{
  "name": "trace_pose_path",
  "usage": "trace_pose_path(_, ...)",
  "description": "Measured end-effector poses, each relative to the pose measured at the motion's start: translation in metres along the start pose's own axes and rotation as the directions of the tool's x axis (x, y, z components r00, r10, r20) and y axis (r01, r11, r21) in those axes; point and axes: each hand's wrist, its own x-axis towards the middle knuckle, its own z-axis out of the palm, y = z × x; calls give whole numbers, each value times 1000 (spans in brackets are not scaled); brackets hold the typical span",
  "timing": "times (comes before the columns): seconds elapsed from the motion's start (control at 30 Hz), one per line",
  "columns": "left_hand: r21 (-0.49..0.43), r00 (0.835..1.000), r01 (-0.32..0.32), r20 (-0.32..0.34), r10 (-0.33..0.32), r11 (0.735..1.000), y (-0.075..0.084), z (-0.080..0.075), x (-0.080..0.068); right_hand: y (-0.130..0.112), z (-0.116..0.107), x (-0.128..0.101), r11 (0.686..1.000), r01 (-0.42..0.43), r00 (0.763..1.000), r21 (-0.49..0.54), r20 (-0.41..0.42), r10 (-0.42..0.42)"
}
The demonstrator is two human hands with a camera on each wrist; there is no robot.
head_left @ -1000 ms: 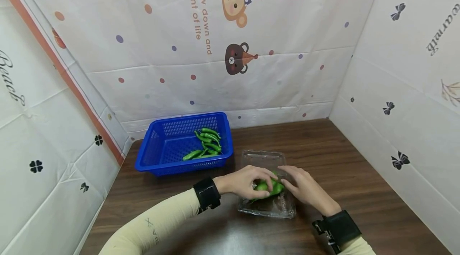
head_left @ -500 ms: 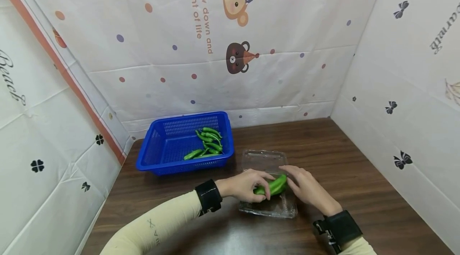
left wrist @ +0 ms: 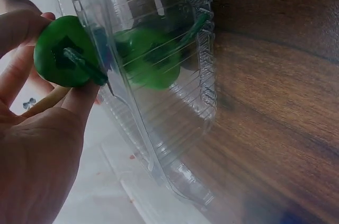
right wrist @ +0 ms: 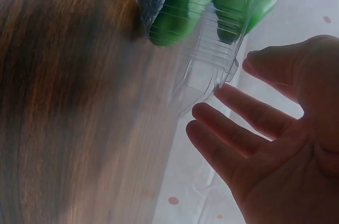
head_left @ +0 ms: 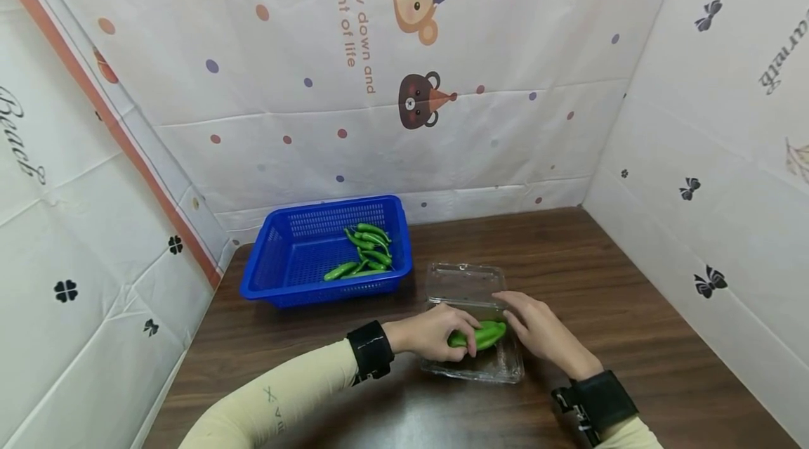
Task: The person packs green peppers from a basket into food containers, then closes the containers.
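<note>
A clear plastic clamshell box (head_left: pixel 499 368) lies open on the wooden table in front of me. My left hand (head_left: pixel 450 338) grips a bunch of green peppers (head_left: pixel 485 334) low inside the box, fingers curled over them. In the left wrist view a pepper's stem end (left wrist: pixel 63 57) sits between thumb and fingers at the box's wall (left wrist: pixel 175 144). My right hand (head_left: pixel 520 321) rests at the right end of the peppers with straight fingers. The right wrist view shows those spread fingers (right wrist: pixel 249 110) beside the box's rim (right wrist: pixel 212 70) and peppers (right wrist: pixel 180 12) behind the plastic.
A blue plastic basket (head_left: pixel 284 259) stands at the back left with several green chillies (head_left: pixel 365 252) in its right half. Printed white sheets wall in the table on three sides. Bare dark wood (head_left: pixel 632 308) stretches to the right of the box.
The peppers have gone from tilted up to lying flatter and lower in the box, and my left hand has sunk with them. The right hand has barely shifted.
</note>
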Motion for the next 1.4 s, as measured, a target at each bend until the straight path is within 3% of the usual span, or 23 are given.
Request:
trace_pose_path(0.4,23,1000,-15,21,15,1000,0,6,4,1,2,1,1000,-19,1000,1,11,19)
trace_pose_path(0.87,220,999,-45,39,37,974,0,15,6,3,4,-1,1000,-15,1000,-26,11,16)
trace_pose_path(1.13,266,998,-66,25,62,962,-3,18,5,4,5,-1,999,-11,1000,-40,11,11)
trace_pose_path(1.4,317,998,-3,-52,20,948,-9,20,-1,5,5,-2,999,-6,1000,-41,-1,6)
